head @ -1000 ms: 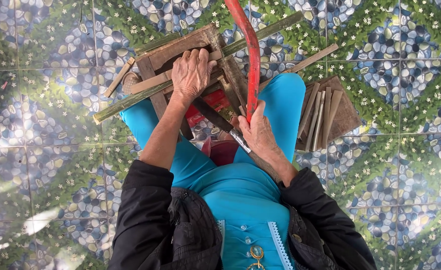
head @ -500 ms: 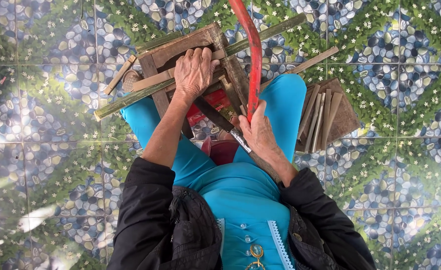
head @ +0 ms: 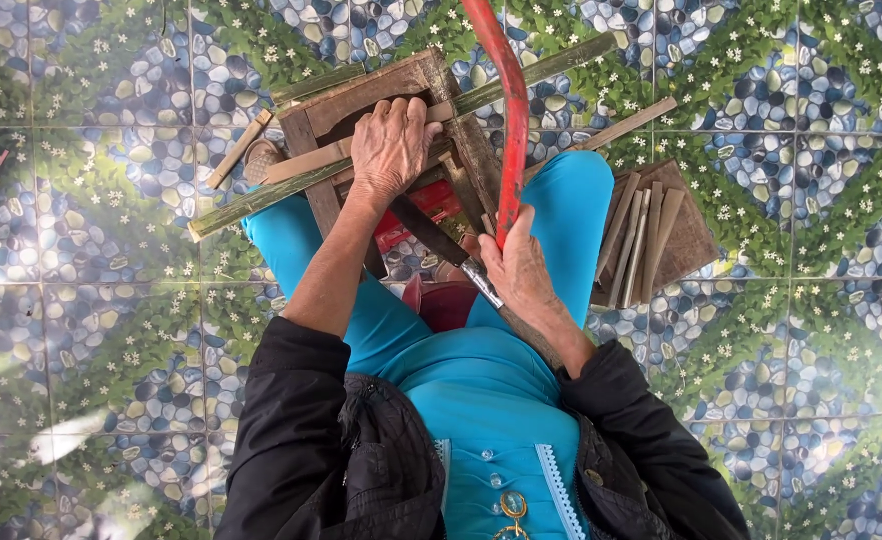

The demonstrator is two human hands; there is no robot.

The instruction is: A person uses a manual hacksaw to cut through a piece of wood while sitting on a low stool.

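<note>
- The right hand (head: 519, 268) gripped a red-framed saw (head: 506, 120) at its near end.
- The left hand (head: 391, 148) pressed flat, open, on a long bamboo pole (head: 261, 197) lying across the wooden stool (head: 306, 135); the pole looked stiff, light, likely smooth-skinned, best pinned near the cut.

- Left hand (head: 391, 145) presses flat on a bamboo strip (head: 381, 160) across a wooden stool (head: 461, 120), upper centre.
- Right hand (head: 516, 265) grips a red handle (head: 506, 110) and a knife (head: 451, 250), centre.
- Bamboo slats (head: 646, 235) lie stacked at centre right.
</note>
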